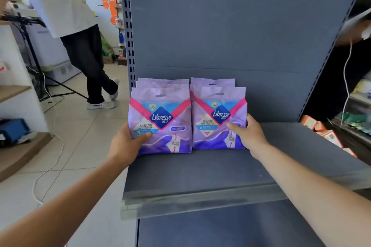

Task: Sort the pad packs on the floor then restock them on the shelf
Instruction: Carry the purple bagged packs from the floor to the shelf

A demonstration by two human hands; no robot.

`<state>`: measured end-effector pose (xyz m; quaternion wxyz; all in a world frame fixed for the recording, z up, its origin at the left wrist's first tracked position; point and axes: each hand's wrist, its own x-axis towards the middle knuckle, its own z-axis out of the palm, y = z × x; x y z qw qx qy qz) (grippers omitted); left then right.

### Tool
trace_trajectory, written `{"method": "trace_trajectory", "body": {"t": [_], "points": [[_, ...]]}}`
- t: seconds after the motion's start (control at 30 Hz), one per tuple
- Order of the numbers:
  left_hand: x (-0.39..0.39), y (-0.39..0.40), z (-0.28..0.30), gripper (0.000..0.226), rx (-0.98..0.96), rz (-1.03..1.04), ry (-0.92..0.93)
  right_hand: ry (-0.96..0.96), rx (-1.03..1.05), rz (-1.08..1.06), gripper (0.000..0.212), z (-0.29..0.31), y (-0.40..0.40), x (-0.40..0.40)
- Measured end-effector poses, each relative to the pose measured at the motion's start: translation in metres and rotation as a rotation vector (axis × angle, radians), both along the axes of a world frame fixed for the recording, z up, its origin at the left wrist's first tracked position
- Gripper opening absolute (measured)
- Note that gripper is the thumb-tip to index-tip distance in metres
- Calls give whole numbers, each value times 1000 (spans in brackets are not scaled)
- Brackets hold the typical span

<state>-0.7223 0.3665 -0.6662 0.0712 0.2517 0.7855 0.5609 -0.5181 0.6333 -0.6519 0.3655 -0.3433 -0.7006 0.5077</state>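
Observation:
Two rows of purple Libresse pad packs stand upright on the grey shelf, against its back panel. My left hand grips the left edge of the left front pack, thumb on its face. My right hand grips the right edge of the right front pack, thumb on its lower front. More packs of the same kind stand behind each front pack. The two rows sit side by side, nearly touching.
A person in a white shirt and dark trousers stands on the tiled floor at left, beside a tripod. A white cable trails across the floor. Orange boxes lie on the neighbouring shelf at right. A lower shelf sits below.

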Motion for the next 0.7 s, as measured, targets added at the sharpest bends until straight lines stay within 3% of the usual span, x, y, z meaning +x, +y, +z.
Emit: {"method": "trace_trajectory", "body": {"t": [0.13,0.23,0.33,0.4,0.5,0.7], "points": [[-2,1,-1,34,-19,12,-9,-55,31,-54,34,0,-1,-4],[5,1,4,59,-62,101,30,-270,348,-317,69,4,-13,-3],[16,-5,8,96,-179,281,499,-392,1029,-427,78,6,-31,-1],[24,-7,10,99,-277,269,892,-464,1292,-320,70,2,-43,-5],[37,7,10,95,-468,149,1166,-626,1274,-206,71,-9,-55,-21],[35,37,0,99,-649,47,1068,-721,1149,-178,74,-21,-61,-36]]}}
